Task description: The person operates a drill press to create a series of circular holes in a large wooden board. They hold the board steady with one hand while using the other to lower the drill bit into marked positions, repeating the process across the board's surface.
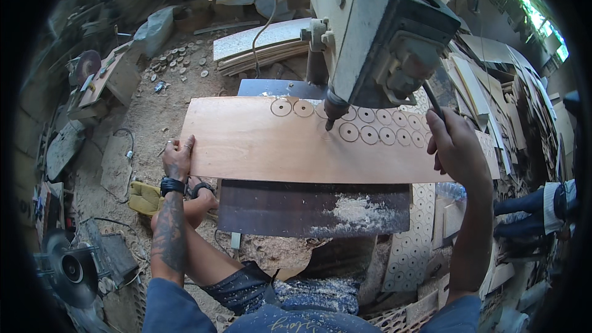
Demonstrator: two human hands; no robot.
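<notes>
A long plywood board [253,142] lies across the drill press table [277,209]. Rings with small centre holes are cut along its far edge and in a second row on the right. My left hand [177,159] grips the board's left end, thumb on top. Raised at the right, my right hand [457,148] is closed round the black feed lever [434,98] of the drill press [382,31]. The chuck [336,106] hangs over the board, its bit pointing at the wood just left of the second row; whether it touches I cannot tell.
Sawdust [364,214] is heaped on the press table. Stacked boards [265,43] lie behind it, near scattered wooden discs [179,58]. A circular blade [69,266] stands at the lower left. Ring-cut panels [408,253] and leaning offcuts [493,98] are on the right.
</notes>
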